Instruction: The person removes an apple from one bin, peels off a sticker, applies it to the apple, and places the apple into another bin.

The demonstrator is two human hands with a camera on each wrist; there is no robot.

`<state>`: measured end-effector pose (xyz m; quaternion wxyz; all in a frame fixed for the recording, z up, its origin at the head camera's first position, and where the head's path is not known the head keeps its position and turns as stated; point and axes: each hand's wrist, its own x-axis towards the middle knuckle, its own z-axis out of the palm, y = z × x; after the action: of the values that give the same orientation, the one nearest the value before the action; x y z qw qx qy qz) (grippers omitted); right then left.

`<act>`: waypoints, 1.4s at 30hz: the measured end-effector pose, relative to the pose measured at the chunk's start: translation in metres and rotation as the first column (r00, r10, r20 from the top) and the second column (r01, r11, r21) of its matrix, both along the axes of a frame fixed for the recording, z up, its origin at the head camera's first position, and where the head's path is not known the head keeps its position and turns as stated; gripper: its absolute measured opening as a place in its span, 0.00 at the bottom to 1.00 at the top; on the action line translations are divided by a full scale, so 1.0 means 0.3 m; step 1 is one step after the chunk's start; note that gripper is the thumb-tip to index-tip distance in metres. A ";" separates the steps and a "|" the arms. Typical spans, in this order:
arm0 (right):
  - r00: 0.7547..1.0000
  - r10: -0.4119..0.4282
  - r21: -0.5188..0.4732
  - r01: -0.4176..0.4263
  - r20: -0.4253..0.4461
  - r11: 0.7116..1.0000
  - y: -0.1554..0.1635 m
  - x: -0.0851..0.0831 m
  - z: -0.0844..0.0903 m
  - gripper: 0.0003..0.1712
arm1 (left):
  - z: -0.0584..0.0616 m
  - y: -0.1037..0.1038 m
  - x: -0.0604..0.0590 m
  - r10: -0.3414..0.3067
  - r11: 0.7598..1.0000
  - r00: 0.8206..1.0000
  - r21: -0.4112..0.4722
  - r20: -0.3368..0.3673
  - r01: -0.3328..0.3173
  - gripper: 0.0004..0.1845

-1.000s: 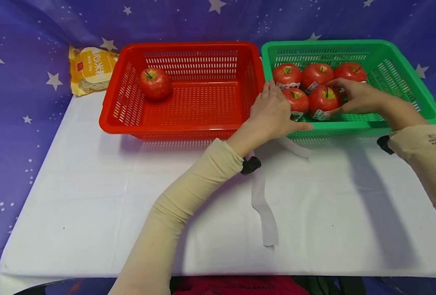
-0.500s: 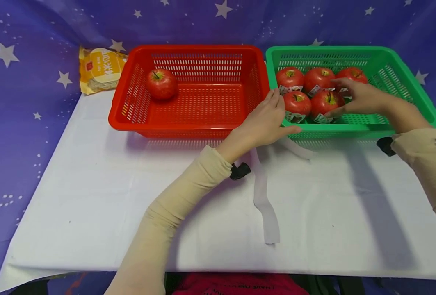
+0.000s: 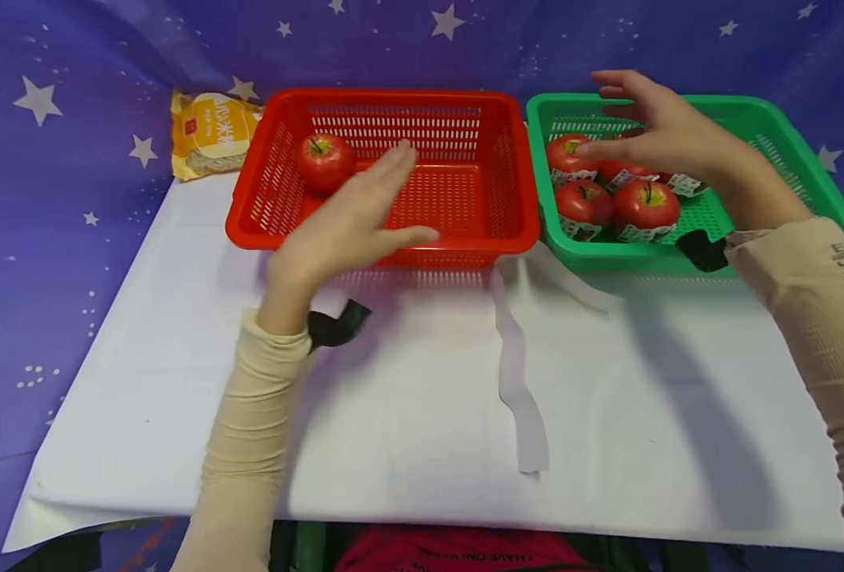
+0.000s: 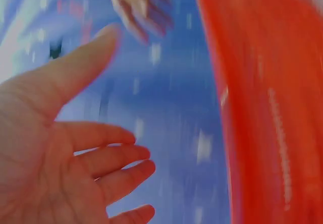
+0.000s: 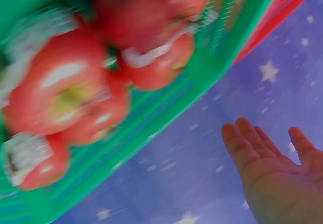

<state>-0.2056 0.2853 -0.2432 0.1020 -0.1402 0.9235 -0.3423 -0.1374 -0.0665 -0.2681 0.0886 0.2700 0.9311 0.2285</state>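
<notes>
In the head view my left hand (image 3: 343,226) is over the front of the red basket (image 3: 436,245), its fingers extended and holding nothing. A lone red apple (image 3: 326,163) sits in that basket's back left corner, beyond the hand. My right hand (image 3: 668,131) hovers above the green basket (image 3: 679,258), fingers spread and touching nothing. Beneath it several red apples (image 3: 646,206) with white printed labels stand in two rows at the basket's left; the hand hides part of the back row. The right wrist view also shows the labelled apples (image 5: 55,82), blurred, apart from the hand.
A yellow printed packet (image 3: 214,135) lies at the back left beside the red basket. Strips of white tape (image 3: 513,357) run over the white table (image 3: 407,413) in front of the baskets. A purple starry cloth (image 3: 393,48) hangs behind.
My left hand has moved left, from between the two baskets to the front of the red one. My right hand has left the front row of apples and risen up and back.
</notes>
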 end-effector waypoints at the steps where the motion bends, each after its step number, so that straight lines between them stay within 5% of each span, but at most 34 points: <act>1: 1.000 0.003 -0.005 -0.003 -0.007 1.000 -0.029 -0.007 0.009 0.49 | 0.008 -0.056 -0.004 0.035 0.999 0.999 -0.002 0.005 -0.035 0.50; 8: 0.996 0.073 -0.059 -0.076 -0.048 0.995 -0.265 -0.069 0.067 0.49 | -0.006 -0.344 -0.059 0.285 0.958 0.953 -0.023 0.104 -0.285 0.63; 15: 0.968 0.223 -0.051 -0.230 -0.117 0.972 -0.522 -0.150 0.061 0.52 | -0.064 -0.408 -0.090 0.402 0.915 0.877 -0.091 0.264 -0.392 0.70; 21: 0.944 0.320 0.129 -0.308 -0.082 0.942 -0.702 -0.208 0.019 0.55 | -0.056 -0.403 -0.068 0.397 0.918 0.877 -0.112 0.270 -0.381 0.70; 28: 0.938 0.341 0.169 -0.346 0.057 0.923 -0.886 -0.240 -0.051 0.58 | -0.041 -0.414 -0.043 0.397 0.917 0.880 -0.147 0.261 -0.370 0.69; 36: 0.934 0.235 0.367 -0.325 0.268 0.872 -1.061 -0.218 -0.127 0.54 | -0.042 -0.417 -0.031 0.392 0.919 0.885 -0.142 0.250 -0.367 0.69; 42: 0.971 0.159 0.514 -0.231 0.181 0.826 -1.134 -0.165 -0.172 0.45 | -0.041 -0.424 -0.014 0.409 0.911 0.877 -0.166 0.253 -0.377 0.70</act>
<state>-0.2553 -0.0550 -0.2947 0.2311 -0.1776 0.9541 -0.0694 -0.1417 -0.1935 -0.2803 0.1871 0.0345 0.9554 0.2257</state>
